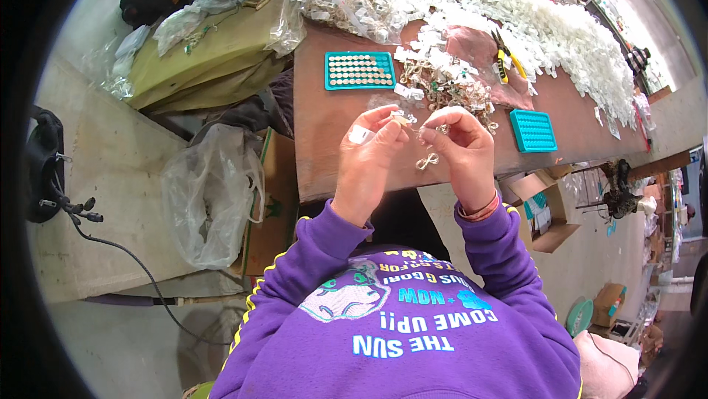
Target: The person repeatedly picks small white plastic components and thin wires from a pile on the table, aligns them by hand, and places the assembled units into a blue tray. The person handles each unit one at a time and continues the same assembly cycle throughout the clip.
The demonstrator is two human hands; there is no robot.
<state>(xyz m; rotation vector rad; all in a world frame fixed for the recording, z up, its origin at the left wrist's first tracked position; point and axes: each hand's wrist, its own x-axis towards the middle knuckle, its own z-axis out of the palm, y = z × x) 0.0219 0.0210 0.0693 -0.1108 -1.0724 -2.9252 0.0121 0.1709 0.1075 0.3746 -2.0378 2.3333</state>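
Note:
My left hand (371, 159) is closed in a pinch on a small whitish piece (401, 118), too small to name. A white patch (359, 134) lies against that hand near the base of its fingers. Close beside it, my right hand (466, 152) is also closed, thumb against fingertips, on what looks like a thin cord. A looped pale cord (426, 161) hangs just below the right fingertips. Both hands are raised over the near edge of the brown table (313, 141). Beyond them sits a heap of tagged cords (450, 82).
A teal tray (360, 71) holds rows of round pale pieces; another teal tray (534, 131) is at the right. Yellow-handled pliers (503, 56) lie on a pink cloth (472, 41). White tags (516, 12) pile up at the back. A plastic bag (210, 192) hangs at the left.

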